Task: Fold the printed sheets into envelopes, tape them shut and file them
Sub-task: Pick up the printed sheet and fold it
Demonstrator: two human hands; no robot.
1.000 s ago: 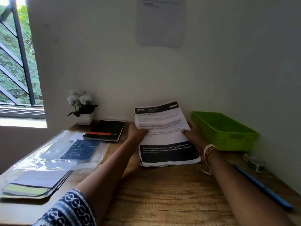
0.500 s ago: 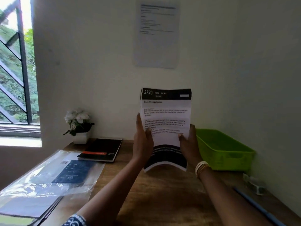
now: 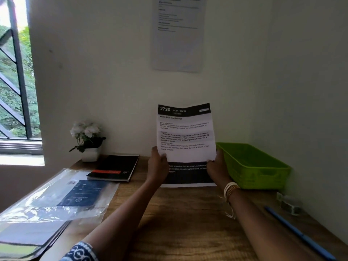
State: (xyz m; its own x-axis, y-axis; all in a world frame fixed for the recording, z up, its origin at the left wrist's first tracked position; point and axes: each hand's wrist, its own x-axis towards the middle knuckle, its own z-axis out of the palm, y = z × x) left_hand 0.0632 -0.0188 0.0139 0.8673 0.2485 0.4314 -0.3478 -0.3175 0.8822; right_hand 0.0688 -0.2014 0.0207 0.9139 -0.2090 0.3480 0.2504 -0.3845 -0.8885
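The left hand (image 3: pixel 157 167) curls its fingers around the left edge of the printed sheet (image 3: pixel 185 136), thumb on the front of the page. The right hand (image 3: pixel 216 168) pinches the sheet's right edge the same way, thumb forward and fingers behind. Between them the sheet stands nearly upright above the wooden desk (image 3: pixel 188 219), its black header at the top, its lower black band level with the hands, and a soft vertical bend down its middle. Bracelets (image 3: pixel 230 189) circle the right wrist, and a patterned blue sleeve (image 3: pixel 81 253) shows at the left arm.

Just right of the sheet sits a green tray (image 3: pixel 263 166) against the wall. Nearer, along the right side, lie a tape dispenser (image 3: pixel 289 203) and a blue pen (image 3: pixel 299 234). Left of the hands lie a black notebook (image 3: pixel 116 166) and a clear plastic sleeve (image 3: pixel 62 196) holding dark printed material, with a white potted flower (image 3: pixel 87 138) by the window (image 3: pixel 15 81). A paper notice (image 3: pixel 178 32) hangs on the wall above.
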